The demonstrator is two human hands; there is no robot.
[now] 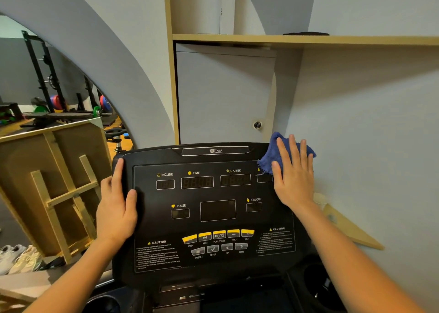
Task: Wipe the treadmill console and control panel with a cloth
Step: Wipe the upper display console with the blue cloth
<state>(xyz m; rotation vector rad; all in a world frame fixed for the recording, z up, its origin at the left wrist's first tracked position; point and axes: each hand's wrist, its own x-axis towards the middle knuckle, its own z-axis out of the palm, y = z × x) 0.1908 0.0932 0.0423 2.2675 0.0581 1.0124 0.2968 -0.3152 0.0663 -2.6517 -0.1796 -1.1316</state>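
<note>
The black treadmill console (213, 220) fills the lower middle of the view, with dark displays marked INCLINE, TIME, SPEED, PULSE and CALORIE. A row of yellow and grey buttons (218, 240) runs along its lower part. My right hand (293, 173) lies flat, fingers spread, pressing a blue cloth (273, 154) onto the console's top right corner. The cloth hides the rightmost display label. My left hand (117, 204) grips the console's left edge, thumb on the panel face.
A grey wall and a cabinet door with a lock (257, 124) stand right behind the console. A wooden shelf (308, 39) runs above. An overturned wooden frame (61, 189) and shoes (16, 258) are at the left. A cup holder (320, 286) sits at the lower right.
</note>
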